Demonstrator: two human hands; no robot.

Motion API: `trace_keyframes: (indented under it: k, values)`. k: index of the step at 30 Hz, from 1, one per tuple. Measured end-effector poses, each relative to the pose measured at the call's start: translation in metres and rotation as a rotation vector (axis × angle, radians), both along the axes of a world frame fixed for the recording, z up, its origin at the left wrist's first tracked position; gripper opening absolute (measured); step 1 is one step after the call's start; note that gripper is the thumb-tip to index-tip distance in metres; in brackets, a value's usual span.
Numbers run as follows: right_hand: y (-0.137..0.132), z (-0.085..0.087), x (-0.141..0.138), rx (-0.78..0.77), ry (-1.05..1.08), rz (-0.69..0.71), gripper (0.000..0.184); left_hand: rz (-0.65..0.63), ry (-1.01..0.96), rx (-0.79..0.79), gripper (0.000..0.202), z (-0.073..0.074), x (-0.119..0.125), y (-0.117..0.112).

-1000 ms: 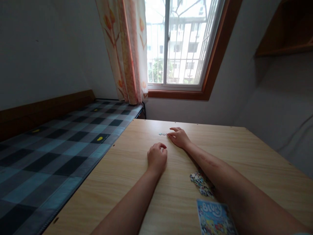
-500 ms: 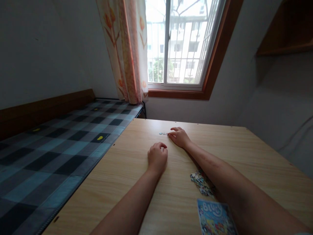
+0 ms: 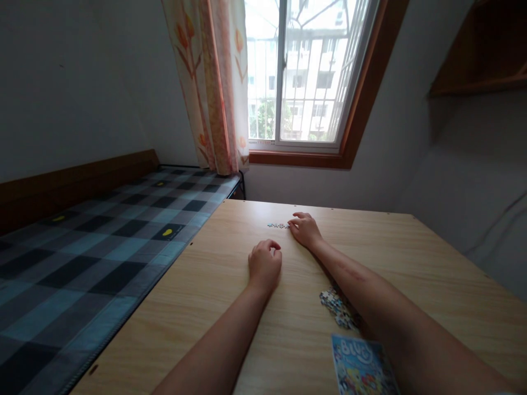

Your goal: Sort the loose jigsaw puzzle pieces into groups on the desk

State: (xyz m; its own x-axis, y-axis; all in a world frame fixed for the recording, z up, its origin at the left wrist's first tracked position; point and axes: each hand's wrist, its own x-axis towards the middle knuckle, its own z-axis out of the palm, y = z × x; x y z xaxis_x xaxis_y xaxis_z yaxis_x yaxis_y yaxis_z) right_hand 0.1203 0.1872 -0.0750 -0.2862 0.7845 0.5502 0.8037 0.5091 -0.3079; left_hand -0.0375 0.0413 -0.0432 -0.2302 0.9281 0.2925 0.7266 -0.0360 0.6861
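Note:
My right hand [image 3: 305, 228] is at the far part of the table, its fingers apart. Its fingertips are at the right end of a short row of small puzzle pieces [image 3: 278, 225]; whether they touch the last piece I cannot tell. Nearer to me and to the left, my left hand [image 3: 264, 266] rests on the tabletop with its fingers curled in, and nothing shows between thumb and forefinger. A heap of loose puzzle pieces [image 3: 338, 308] lies beside my right forearm, which covers part of it. Below the heap is a blue picture card or box [image 3: 362, 365] printed with cartoon figures.
The light wooden table [image 3: 197, 307] carries all of this. Along its left side stands a bed with a checked cover [image 3: 123, 241]. A window [image 3: 308, 77] with a flowered curtain [image 3: 220, 88] is behind the table, and a wooden shelf [image 3: 481, 55] hangs at upper right.
My right hand has shifted slightly right, and more of the row of puzzle pieces shows beside its fingertips. My left hand, the heap and the picture card have stayed in place.

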Motion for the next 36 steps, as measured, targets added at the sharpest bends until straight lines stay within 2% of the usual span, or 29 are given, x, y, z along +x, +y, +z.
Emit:
trace_keyframes:
  k: [9,23,28,32,36]
  values:
    - [0.002,-0.004,0.000,0.022,-0.004,0.077,0.027,-0.002,0.005,0.002,0.013,0.001,0.000,-0.001]
    - [0.002,-0.005,-0.001,0.010,0.008,0.072,0.029,-0.005,-0.002,0.002,0.013,0.002,0.000,-0.002]
    - [0.003,-0.006,-0.001,-0.003,0.079,0.090,0.029,-0.005,0.005,-0.001,0.014,0.001,0.000,-0.002]
    - [0.011,-0.008,0.003,-0.149,0.292,0.097,0.028,-0.005,0.018,-0.010,0.013,0.001,0.000,0.000]
    - [0.026,-0.010,0.012,-0.317,0.406,0.094,0.042,-0.011,0.027,0.002,0.014,0.000,-0.001,0.001]
